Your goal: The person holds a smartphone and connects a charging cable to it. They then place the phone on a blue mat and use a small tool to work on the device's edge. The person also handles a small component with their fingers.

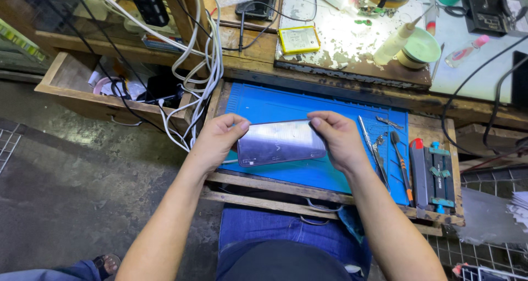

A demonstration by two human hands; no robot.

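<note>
A smartphone (280, 142) with a glossy purple-grey back lies flat between both hands, held just over a blue work mat (341, 108). My left hand (215, 141) grips its left end, thumb on top near the corner. Its right end is pinched by my right hand (336, 138), with the thumb pressing the top edge. The mat lies in an open wooden drawer (264, 182) above my lap.
Tweezers (369, 143), a screwdriver (401, 163) and a metal repair clamp (434, 176) lie at the mat's right. A yellow-edged flat battery (298, 39), glue bottles and a tape roll (421, 47) sit on the bench behind. White cables (201, 61) hang at left beside another open drawer (82, 97).
</note>
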